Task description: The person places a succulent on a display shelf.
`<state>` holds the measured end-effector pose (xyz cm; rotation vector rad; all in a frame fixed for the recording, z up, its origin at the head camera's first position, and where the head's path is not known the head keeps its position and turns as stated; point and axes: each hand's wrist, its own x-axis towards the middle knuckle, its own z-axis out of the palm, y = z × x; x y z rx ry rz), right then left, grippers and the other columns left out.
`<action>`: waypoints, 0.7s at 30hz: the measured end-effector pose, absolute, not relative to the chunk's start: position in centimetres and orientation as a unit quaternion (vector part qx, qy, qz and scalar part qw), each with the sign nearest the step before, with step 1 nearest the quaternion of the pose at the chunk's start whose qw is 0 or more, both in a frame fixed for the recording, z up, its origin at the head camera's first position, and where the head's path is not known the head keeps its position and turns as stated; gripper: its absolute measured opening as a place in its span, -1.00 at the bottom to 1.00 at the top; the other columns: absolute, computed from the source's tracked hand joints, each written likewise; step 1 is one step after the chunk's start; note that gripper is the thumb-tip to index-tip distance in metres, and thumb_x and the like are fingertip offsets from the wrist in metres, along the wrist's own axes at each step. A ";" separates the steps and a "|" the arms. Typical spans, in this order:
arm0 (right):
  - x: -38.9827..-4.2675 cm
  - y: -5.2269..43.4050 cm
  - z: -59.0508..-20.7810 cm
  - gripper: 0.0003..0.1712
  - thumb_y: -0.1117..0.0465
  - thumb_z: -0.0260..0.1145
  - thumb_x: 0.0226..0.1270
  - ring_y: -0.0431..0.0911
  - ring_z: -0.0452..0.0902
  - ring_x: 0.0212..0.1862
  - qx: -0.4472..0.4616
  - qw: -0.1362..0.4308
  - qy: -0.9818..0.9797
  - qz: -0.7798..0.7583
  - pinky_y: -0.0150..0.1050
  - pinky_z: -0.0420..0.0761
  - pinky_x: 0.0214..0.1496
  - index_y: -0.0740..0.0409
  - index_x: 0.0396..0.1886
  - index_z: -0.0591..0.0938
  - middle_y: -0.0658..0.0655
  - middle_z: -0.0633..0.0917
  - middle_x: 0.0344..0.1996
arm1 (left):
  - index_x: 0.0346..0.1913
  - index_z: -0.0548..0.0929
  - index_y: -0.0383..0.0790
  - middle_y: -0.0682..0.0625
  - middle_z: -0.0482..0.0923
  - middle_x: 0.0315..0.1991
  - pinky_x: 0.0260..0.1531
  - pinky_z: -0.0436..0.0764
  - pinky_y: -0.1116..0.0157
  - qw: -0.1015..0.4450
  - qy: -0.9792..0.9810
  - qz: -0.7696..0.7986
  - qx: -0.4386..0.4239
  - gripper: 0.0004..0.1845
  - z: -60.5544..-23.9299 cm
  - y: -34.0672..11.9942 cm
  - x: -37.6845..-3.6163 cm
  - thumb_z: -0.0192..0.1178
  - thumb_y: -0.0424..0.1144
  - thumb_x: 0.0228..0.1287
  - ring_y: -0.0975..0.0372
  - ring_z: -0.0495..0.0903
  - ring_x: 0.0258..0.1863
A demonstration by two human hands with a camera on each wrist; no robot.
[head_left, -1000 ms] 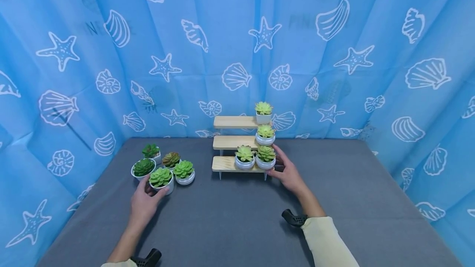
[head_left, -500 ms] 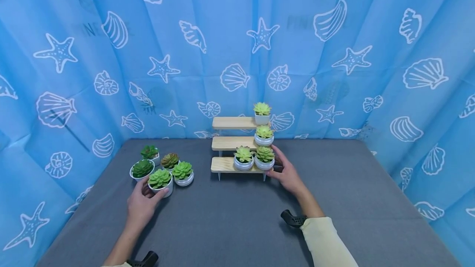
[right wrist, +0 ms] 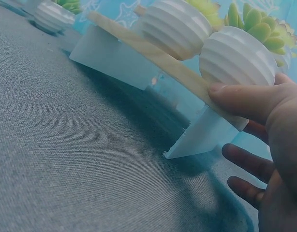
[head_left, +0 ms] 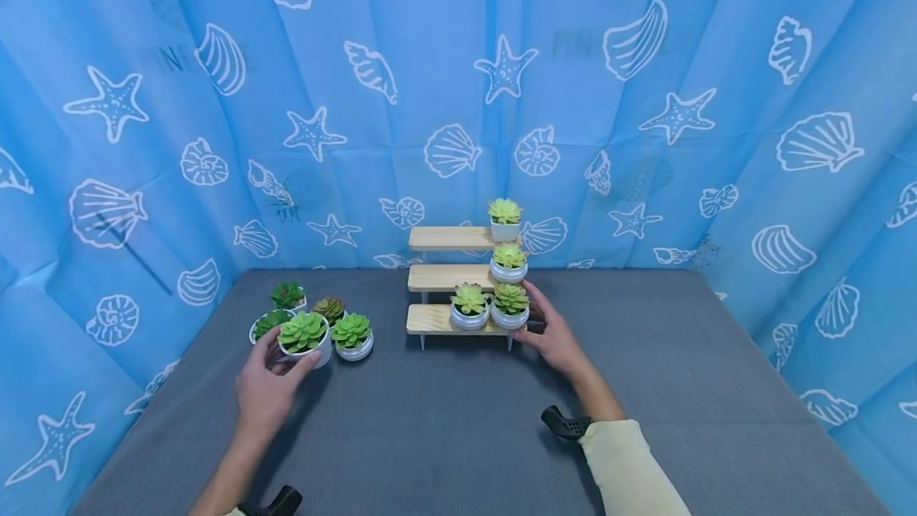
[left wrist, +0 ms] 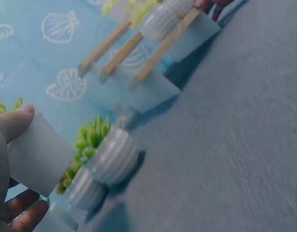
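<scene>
Left fingers [left wrist: 31,216] pinch one smooth, tapered pot [left wrist: 39,154]; four potted succulents [head_left: 352,330] stand near them. Spread right fingers [right wrist: 247,162] touch a three-tier wooden stand [head_left: 446,277] bearing four plants [head_left: 509,299].

Over the bench [head_left: 444,428], a hand could pass in front of the shelf [head_left: 446,277] or above the left part of its boards. Four plants [head_left: 509,271] and the right hand [head_left: 557,342] obstruct its right end; well left of it stand grouped pots [head_left: 354,352], the left hand [head_left: 267,388] and its held pot [head_left: 323,353].
</scene>
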<state>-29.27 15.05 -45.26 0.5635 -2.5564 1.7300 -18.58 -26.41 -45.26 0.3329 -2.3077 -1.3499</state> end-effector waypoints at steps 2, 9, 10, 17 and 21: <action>-29.8 15.2 -46.1 0.00 0.40 0.39 0.22 0.34 0.33 0.25 0.183 0.006 -0.812 0.555 0.28 0.36 0.18 0.12 0.55 0.06 0.42 0.30 0.36 | 0.44 0.26 -0.24 -0.28 0.46 0.19 0.03 0.53 0.06 0.224 -0.833 -0.493 0.112 -0.14 -44.8 -26.0 -18.8 0.41 -0.02 0.16 0.00 0.49 0.13; -31.2 15.7 -48.3 0.03 0.35 0.42 0.21 0.26 0.36 0.24 0.182 0.011 -0.811 0.556 0.23 0.38 0.20 -0.06 0.56 0.06 0.34 0.35 0.35 | 0.44 0.26 -0.24 -0.26 0.43 0.22 0.06 0.50 0.05 0.212 -0.823 -0.521 0.076 -0.14 -43.4 -24.3 -20.1 0.43 -0.05 0.15 0.01 0.46 0.16; -31.3 15.7 -48.3 0.03 0.35 0.43 0.21 0.26 0.37 0.24 0.182 0.012 -0.810 0.558 0.23 0.38 0.20 -0.08 0.56 0.07 0.34 0.36 0.35 | 0.44 0.26 -0.25 -0.26 0.43 0.22 0.07 0.50 0.05 0.211 -0.820 -0.527 0.069 -0.14 -43.2 -24.1 -20.4 0.43 -0.06 0.14 0.01 0.46 0.16; -31.1 15.7 -48.0 0.03 0.36 0.43 0.19 0.25 0.39 0.21 0.183 0.016 -0.808 0.560 0.22 0.40 0.18 -0.09 0.55 0.09 0.35 0.39 0.32 | 0.41 0.29 -0.26 -0.24 0.45 0.18 0.04 0.54 0.06 0.208 -0.819 -0.534 0.030 -0.15 -42.5 -22.6 -22.7 0.44 -0.07 0.13 0.02 0.49 0.13; -31.1 15.7 -48.1 0.03 0.35 0.43 0.20 0.24 0.39 0.21 0.185 0.015 -0.810 0.556 0.21 0.41 0.17 -0.08 0.56 0.08 0.35 0.39 0.32 | 0.39 0.31 -0.27 -0.24 0.43 0.19 0.05 0.54 0.06 0.210 -0.819 -0.534 0.016 -0.15 -42.4 -21.6 -24.1 0.46 -0.05 0.10 0.00 0.47 0.15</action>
